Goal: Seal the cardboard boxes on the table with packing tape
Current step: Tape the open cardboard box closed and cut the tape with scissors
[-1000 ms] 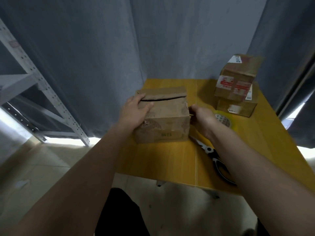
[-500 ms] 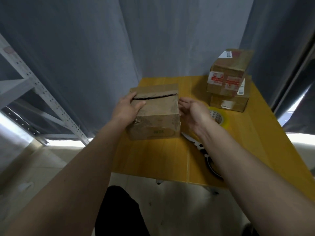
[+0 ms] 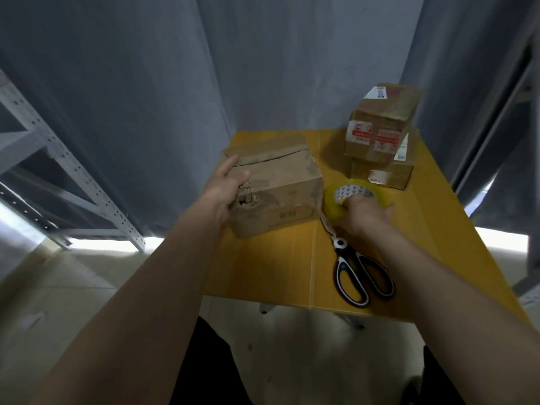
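A worn brown cardboard box [image 3: 280, 182] sits on the yellow table [image 3: 277, 267], its top flaps meeting with a dark gap along the seam. My left hand [image 3: 226, 185] grips the box's upper left corner, thumb on top. Just right of the box, my right hand [image 3: 363, 213] holds a roll of yellowish packing tape [image 3: 353, 192], fingers curled through its core, the roll raised on edge. Two more boxes are stacked at the back right, the upper box [image 3: 380, 124] carrying red and white labels, the lower box [image 3: 382, 173] beneath it.
Black and white scissors [image 3: 358, 273] lie on the table near its front edge, under my right forearm. A grey curtain hangs behind the table. A metal shelf frame [image 3: 67, 168] stands to the left. The floor lies below the table's front edge.
My right hand left the box's right side and took hold of the tape roll, lifting it on edge. My left hand stays on the box, which has turned slightly.
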`<state>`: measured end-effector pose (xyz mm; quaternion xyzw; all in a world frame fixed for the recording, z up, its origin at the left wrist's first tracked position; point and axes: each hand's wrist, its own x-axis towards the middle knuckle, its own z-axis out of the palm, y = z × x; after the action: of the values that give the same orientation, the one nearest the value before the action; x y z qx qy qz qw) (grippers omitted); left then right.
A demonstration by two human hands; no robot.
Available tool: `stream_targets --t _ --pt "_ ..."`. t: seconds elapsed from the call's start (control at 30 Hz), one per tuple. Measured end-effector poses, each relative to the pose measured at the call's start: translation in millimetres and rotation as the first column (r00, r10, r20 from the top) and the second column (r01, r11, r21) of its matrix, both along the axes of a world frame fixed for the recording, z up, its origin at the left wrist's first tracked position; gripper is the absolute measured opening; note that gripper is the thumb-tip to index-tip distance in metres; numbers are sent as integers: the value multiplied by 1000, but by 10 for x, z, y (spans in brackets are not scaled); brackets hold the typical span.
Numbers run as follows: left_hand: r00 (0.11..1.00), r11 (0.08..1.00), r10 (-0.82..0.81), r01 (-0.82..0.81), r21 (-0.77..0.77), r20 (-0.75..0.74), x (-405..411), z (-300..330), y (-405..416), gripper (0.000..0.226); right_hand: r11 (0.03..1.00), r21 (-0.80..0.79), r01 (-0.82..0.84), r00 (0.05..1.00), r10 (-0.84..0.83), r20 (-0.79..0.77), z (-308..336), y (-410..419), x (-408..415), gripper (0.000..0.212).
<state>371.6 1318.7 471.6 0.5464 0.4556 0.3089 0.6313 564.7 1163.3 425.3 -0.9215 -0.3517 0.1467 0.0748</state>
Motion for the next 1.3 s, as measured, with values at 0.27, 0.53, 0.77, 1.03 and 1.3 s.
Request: stream_targets --t 0.27,0.53,0.77,1.03,1.3 --pt "979 991 113 -98 -91 171 34 -26 -126 42 678 591 437 814 -18 -581 220 -169 63 28" --pt "949 956 275 -254 -146 152 301 19 -354 59 341 805 484 807 182 -562 485 -307 -132 83" --pt "878 699 478 -378 607 -4 249 165 -721 50 400 585 706 350 521 -779 573 -316 -163 49" --pt "965 894 -29 141 425 -260 288 346 -884 51 452 638 623 245 662 -709 399 -314 -205 29" --pt "950 814 -111 255 522 -292 294 355 -1020 47 517 709 479 407 585 -702 442 -308 -277 55"
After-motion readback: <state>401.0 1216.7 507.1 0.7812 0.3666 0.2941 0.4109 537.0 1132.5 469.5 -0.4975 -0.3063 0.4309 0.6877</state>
